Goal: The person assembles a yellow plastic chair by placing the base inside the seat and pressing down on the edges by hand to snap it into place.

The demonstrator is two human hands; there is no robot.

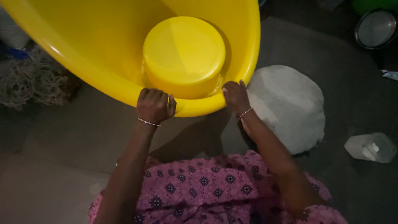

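Both hands clamp the tub (103,45) rim: left hand (154,105) at 7 o'clock, right hand (235,96) at 5. Best tip evenly; the bucket (183,54) could slide.

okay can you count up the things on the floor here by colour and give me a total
Yellow: 2, the big basin gripped at its rim by the left hand and right hand, and the round tub inside it.
White or pale: 2, the round slab and the clear jug.
Silver: 1, the metal lid.
Total: 5
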